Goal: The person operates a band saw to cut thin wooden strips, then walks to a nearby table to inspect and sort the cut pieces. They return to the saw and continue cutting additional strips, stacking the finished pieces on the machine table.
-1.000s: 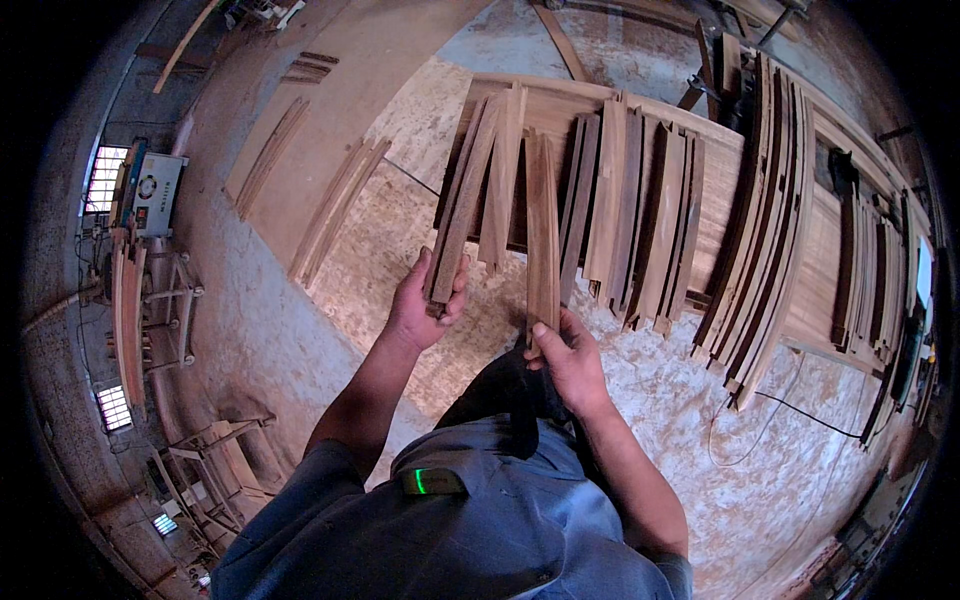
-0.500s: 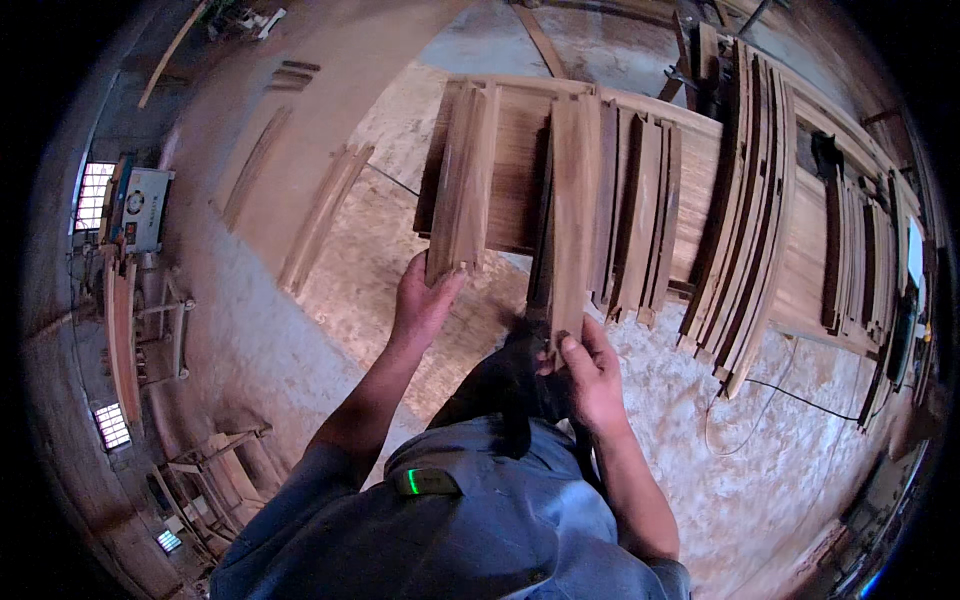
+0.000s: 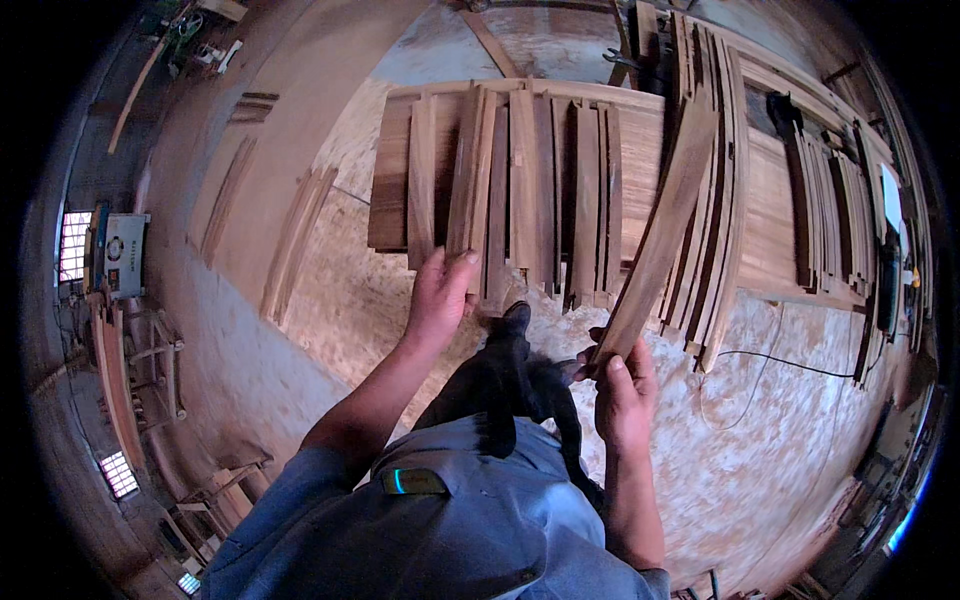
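My right hand (image 3: 625,395) is closed around the near end of a long brown wooden strip (image 3: 662,220). The strip slants up and away to the right, its far end over a bundle of strips (image 3: 738,200) on the workbench. My left hand (image 3: 440,292) is closed on the near end of another wooden strip (image 3: 468,165), which lies across the bench's left part. Between my hands, several more wooden strips (image 3: 523,180) lie side by side with their near ends over the bench edge. A paler strip (image 3: 421,180) rests just left of my left hand.
The wooden bench top (image 3: 645,125) stretches away to the right, bearing another group of strips (image 3: 820,210). Wrench-like pliers (image 3: 622,60) sit at the far side. Loose strips (image 3: 298,245) lie at left. A black cable (image 3: 785,362) runs over the dusty floor. A machine (image 3: 126,255) stands far left.
My right hand has moved right with its strip, which now tilts over the right-hand bundle. My left hand still grips a strip end at the bench's left, and the view has shifted.
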Tool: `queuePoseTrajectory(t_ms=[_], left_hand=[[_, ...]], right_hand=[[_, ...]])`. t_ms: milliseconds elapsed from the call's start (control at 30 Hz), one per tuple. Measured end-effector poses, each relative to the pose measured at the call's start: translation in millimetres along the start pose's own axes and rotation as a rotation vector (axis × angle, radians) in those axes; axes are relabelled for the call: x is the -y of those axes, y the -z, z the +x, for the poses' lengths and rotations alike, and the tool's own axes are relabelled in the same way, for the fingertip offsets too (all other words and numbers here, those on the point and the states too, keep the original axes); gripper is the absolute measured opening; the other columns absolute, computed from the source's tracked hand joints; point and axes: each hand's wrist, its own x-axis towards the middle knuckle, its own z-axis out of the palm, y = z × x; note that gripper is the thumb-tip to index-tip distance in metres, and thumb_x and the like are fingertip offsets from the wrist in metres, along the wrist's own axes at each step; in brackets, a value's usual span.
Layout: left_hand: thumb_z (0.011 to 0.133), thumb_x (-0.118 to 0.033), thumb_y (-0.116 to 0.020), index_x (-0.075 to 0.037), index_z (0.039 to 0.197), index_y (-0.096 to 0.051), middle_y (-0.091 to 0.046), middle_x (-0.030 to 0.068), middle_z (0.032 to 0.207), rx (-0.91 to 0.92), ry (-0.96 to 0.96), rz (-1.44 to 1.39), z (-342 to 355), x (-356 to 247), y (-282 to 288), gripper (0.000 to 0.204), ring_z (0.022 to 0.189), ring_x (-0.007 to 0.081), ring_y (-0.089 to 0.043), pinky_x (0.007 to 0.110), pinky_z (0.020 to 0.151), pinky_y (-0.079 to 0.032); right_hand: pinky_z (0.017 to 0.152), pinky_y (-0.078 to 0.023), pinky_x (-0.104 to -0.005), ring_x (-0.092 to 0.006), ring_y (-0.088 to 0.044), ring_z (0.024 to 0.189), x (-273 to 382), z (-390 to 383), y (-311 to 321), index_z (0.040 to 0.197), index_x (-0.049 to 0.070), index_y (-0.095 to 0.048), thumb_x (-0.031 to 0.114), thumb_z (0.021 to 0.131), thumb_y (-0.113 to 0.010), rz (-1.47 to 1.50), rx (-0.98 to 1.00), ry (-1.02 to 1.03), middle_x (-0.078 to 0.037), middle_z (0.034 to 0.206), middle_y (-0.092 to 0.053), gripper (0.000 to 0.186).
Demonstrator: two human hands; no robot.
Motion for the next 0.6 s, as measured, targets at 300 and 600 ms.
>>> queuePoseTrajectory(t_ms=[300,600], left_hand=[[0.092,-0.033,-0.056,-0.006,0.097,-0.054,-0.055,-0.0005,0.078,0.044,0.011,0.0,4.4,9.2,-14.1,0.027,0.056,0.0062,-0.05,0.021,0.045,-0.041],[0.091,-0.032,-0.056,-0.006,0.104,-0.055,-0.056,-0.0004,0.085,0.007,0.007,0.158,2.0,-7.7,-25.7,0.029,0.065,0.0069,-0.05,0.022,0.05,-0.042]], right_hand=[[0.074,-0.051,-0.03,-0.0165,-0.059,0.09,-8.1,-12.0,14.9,0.128,-0.002,-0.044,0.009,0.093,-0.049,0.008,-0.004,-0.052,-0.01,0.109,-0.059,0.037],[0.073,-0.05,-0.0294,-0.0141,-0.057,0.085,-19.1,-18.4,34.4,0.128,-0.002,-0.043,0.011,0.095,-0.049,-0.162,-0.192,0.056,-0.009,0.105,-0.06,0.036]])
